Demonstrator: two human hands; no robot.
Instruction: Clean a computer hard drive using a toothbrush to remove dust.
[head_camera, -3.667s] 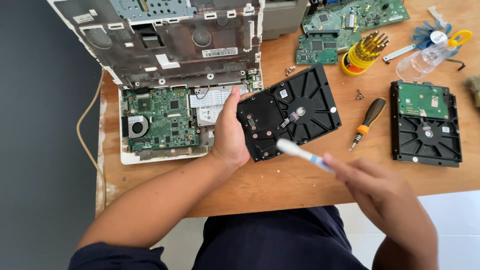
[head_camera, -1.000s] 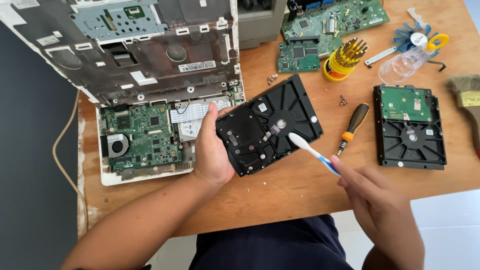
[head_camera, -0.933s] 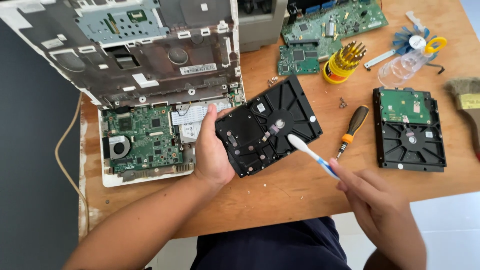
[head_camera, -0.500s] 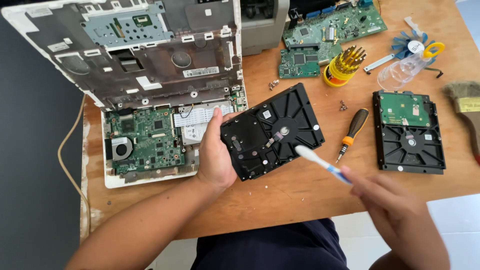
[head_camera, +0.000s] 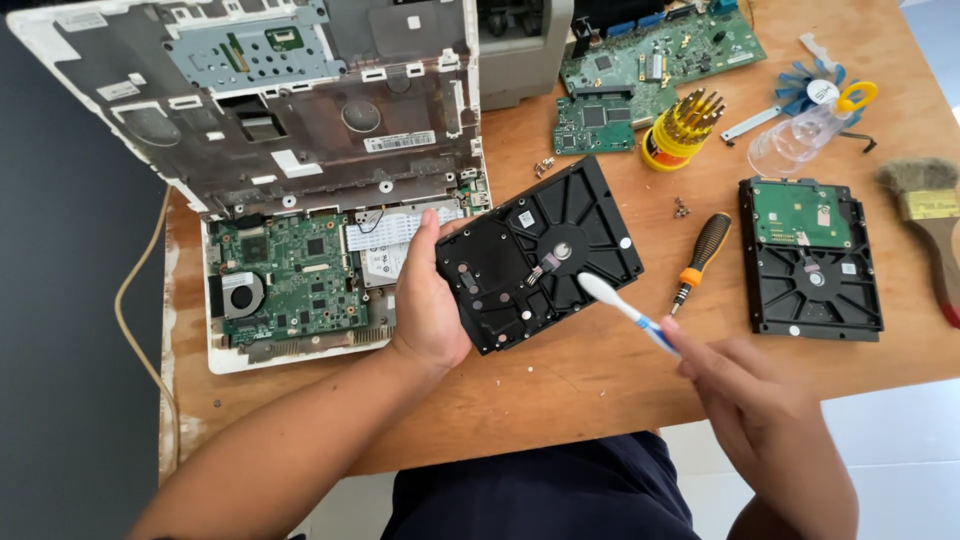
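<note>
Brushing is under way: the left hand (head_camera: 428, 318) is gripping the black hard drive (head_camera: 538, 254) by its nine o'clock edge, tilted off the wooden table (head_camera: 600, 370), while the right hand (head_camera: 765, 420) is pinching a white toothbrush (head_camera: 625, 310), bristles touching near the centre hub. A second drive (head_camera: 808, 258) is lying untouched at three o'clock, beyond the screwdriver (head_camera: 700, 258).

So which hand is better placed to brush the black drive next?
The right hand, probably: it holds the toothbrush with the head already at the black hard drive. The left hand grips the drive's edge.
</note>
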